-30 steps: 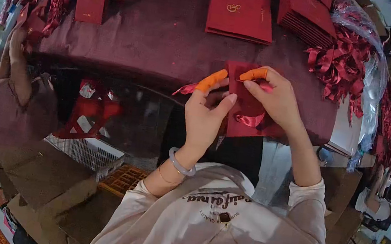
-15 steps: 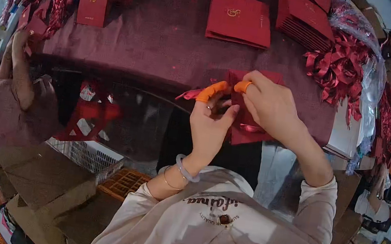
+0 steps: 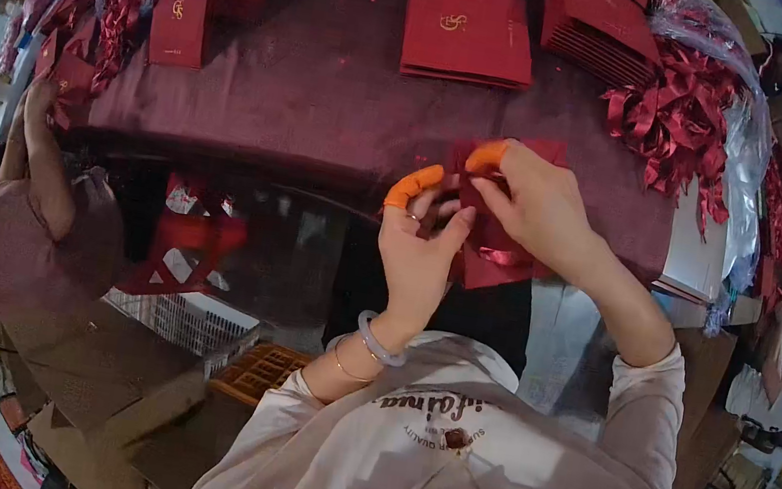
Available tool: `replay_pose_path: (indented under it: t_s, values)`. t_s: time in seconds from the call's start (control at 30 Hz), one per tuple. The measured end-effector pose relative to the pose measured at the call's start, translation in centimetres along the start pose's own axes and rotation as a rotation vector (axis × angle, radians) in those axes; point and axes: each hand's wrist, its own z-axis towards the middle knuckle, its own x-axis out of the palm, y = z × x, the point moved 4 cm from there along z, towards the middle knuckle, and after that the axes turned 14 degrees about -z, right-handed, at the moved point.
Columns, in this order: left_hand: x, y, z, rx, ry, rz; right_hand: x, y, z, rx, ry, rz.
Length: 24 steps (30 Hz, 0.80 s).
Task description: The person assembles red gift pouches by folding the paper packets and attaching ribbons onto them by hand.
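A dark red bag (image 3: 501,251) with a glossy ribbon on its face lies at the table's near edge, under my hands. My left hand (image 3: 420,239), an orange cover on its index finger, holds the bag's left edge between thumb and fingers. My right hand (image 3: 539,201), also with an orange-covered finger, pinches at the bag's upper left part; what lies between those fingertips is too small to make out. Beyond them, a flat stack of red bags with gold print (image 3: 470,36) rests on the dark red tablecloth (image 3: 262,94).
A thicker stack of red bags (image 3: 600,28) stands at the back right, beside a heap of red ribbons (image 3: 672,120) in clear plastic. Another red bag (image 3: 179,26) is at the left. A co-worker (image 3: 39,232) sits far left. Crates (image 3: 261,372) and cardboard (image 3: 90,362) lie below left.
The ribbon end that stuck out left of my left hand no longer shows. My right hand has turned and its fingers have come closer to my left hand. The view has shifted slightly.
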Motion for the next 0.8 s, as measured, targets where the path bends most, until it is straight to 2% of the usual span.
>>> replay_pose_path:
  t_s: [0.03, 0.1, 0.17, 0.23, 0.37, 0.43, 0.47, 0.5, 0.57, 0.67, 0.73, 0.77, 0.8]
  values:
    - [0.1, 0.0, 0.0, 0.000, -0.006, -0.004, -0.1, -0.2, 0.1, 0.006, -0.004, 0.002]
    - [0.2, -0.2, -0.1, -0.003, -0.009, -0.007, -0.3, -1.3, 0.3, 0.184, 0.051, 0.352]
    - [0.4, -0.4, -0.3, 0.029, 0.020, 0.093, 0.3, -2.0, 0.5, 0.159, 0.119, 0.321]
    - [0.4, -0.3, -0.2, 0.057, 0.055, 0.128, 1.3, -2.5, 0.3, 0.219, 0.239, 0.568]
    - [-0.4, 0.0, 0.2, 0.109, 0.099, 0.206, 2.4, -3.4, -0.1, 0.213, 0.193, 0.704]
    - [-0.5, -0.3, 0.9, 0.080, 0.090, 0.192, 1.9, -3.3, 0.1, 0.313, 0.356, 0.872]
    - [-0.7, -0.8, 1.3, 0.274, 0.137, 0.575, 1.6, -3.4, 0.0, 0.405, 0.456, 0.855]
    - [-0.4, -1.0, 1.6, 0.475, 0.186, 0.956, 2.0, -3.5, -0.1, 0.410, 0.450, 0.865]
    - [0.0, -0.7, 2.2, 0.512, 0.186, 0.892, 2.1, -3.4, 0.1, 0.235, 0.302, 0.871]
    - [0.5, -0.8, 2.8, 0.408, 0.132, 0.885, 2.3, -3.8, 0.0, 0.261, 0.317, 0.862]
    - [0.9, -1.1, 3.2, 0.524, 0.204, 0.976, 2.3, -3.7, 0.1, 0.310, 0.362, 0.852]
    - [0.7, -1.1, 3.5, 0.396, 0.193, 0.965, 2.3, -3.6, 0.0, 0.355, 0.416, 0.837]
    - [1.0, -1.5, 3.7, 0.393, 0.200, 0.968, 2.0, -3.5, 0.1, 0.360, 0.412, 0.841]
